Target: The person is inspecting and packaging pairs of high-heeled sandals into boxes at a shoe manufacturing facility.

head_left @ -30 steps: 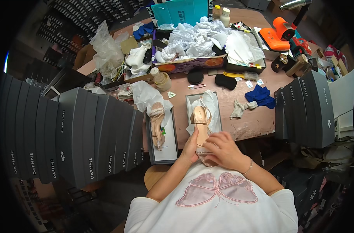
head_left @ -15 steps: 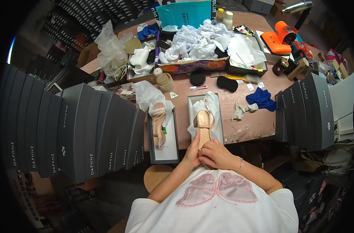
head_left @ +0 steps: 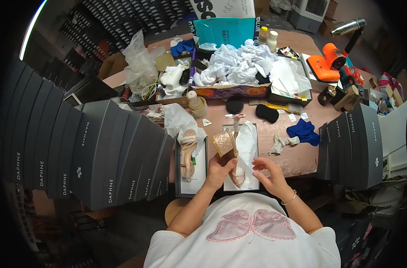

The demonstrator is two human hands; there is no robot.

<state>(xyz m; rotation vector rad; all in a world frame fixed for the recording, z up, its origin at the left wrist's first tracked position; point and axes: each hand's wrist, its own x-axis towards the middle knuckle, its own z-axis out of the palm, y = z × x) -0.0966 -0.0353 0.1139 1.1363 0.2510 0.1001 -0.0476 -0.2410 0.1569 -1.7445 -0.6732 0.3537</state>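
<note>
My left hand [head_left: 220,171] grips a rose-gold sandal [head_left: 233,155] by its middle, turned on its side so the glittery block heel shows at the far end. My right hand [head_left: 271,175] is apart from it on the right, fingers spread and holding nothing. Beneath the held sandal lies a grey shoe box [head_left: 252,184] lined with white tissue paper [head_left: 247,145]. The matching sandal [head_left: 188,152] rests in another tray-like box [head_left: 190,190] to the left, with tissue spilling over its far end.
Stacked dark shoe boxes [head_left: 105,156] wall the left side, and another stack [head_left: 353,147] stands at the right. Farther back are a carton of crumpled paper [head_left: 234,62], a glue bottle [head_left: 197,105], a yellow brush [head_left: 284,107], a blue cloth [head_left: 303,131] and an orange device [head_left: 326,64].
The sandal has been turned from sole-down, insole facing up, onto its side in my left hand. My right hand has let go of it and moved right. The view has shifted slightly.
</note>
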